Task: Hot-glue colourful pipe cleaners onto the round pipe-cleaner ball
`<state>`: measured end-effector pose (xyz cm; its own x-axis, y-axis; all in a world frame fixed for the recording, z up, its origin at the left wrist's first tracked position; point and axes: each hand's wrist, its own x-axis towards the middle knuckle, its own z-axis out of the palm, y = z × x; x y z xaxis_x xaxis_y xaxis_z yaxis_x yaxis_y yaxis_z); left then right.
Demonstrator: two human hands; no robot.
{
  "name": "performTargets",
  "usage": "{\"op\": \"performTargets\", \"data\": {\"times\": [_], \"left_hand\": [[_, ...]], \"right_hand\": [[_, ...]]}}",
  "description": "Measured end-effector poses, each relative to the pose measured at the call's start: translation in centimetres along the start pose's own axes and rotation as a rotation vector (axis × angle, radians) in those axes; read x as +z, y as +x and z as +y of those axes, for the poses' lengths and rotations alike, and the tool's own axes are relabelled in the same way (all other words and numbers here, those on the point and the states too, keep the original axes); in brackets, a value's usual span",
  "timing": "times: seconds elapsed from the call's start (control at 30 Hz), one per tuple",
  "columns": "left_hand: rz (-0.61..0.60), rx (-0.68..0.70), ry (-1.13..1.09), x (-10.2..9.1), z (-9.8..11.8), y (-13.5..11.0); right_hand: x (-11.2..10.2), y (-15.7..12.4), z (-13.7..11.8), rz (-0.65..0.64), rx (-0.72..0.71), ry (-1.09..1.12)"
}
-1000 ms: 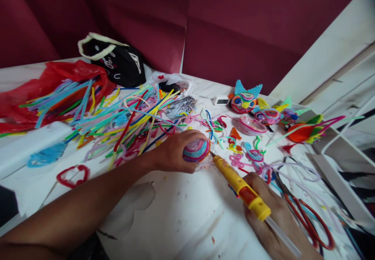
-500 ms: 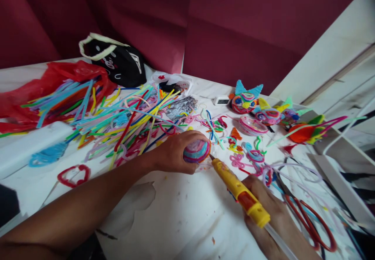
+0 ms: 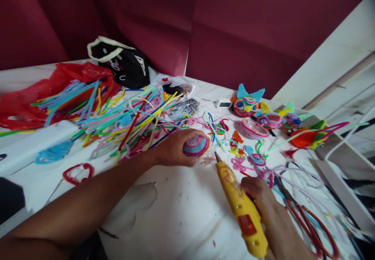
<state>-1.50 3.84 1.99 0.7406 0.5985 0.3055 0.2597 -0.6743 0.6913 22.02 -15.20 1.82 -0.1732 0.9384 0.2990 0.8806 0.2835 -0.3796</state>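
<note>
My left hand (image 3: 175,150) is closed around a round ball (image 3: 195,146) wrapped in pink, blue and purple pipe cleaner, with an orange strip along its right edge. Part of the ball is hidden by my thumb and fingers. A yellow hot glue gun (image 3: 238,205) is gripped in my right hand (image 3: 269,213). Its dark nozzle points up and left, a short gap away from the ball. Beneath the ball shows a clear plastic piece (image 3: 206,159), only partly visible.
Loose pipe cleaners (image 3: 140,119) and a red plastic bag (image 3: 82,72) spread over the left. Finished figures (image 3: 246,105) stand at the back right, near a small white digital display (image 3: 224,103). Orange-handled scissors (image 3: 307,221) lie right of my right hand. A black bag (image 3: 125,66) leans behind.
The glue gun's nozzle has drawn back from the ball's edge, down and right, and the gun has turned in my right hand. My left hand keeps its hold on the ball.
</note>
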Motion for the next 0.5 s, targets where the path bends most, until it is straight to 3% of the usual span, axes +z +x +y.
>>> {"op": "performTargets", "data": {"times": [0.1,0.23,0.4,0.5], "left_hand": [[0.039,-0.112,-0.03,-0.9,-0.9,0.2],[0.115,-0.109,-0.087,-2.0,-1.8,0.2],[0.096,-0.067,-0.094,-2.3,-1.1,0.0],[0.093,-0.044,-0.101,-2.0,-0.3,-0.1]], "right_hand": [[-0.1,0.0,-0.2,-0.08,-0.078,0.032],[1.5,0.5,-0.1,-0.186,-0.104,0.052],[3.2,0.7,0.4,-0.356,-0.067,0.135],[2.3,0.8,0.3,-0.341,-0.05,0.138]]}}
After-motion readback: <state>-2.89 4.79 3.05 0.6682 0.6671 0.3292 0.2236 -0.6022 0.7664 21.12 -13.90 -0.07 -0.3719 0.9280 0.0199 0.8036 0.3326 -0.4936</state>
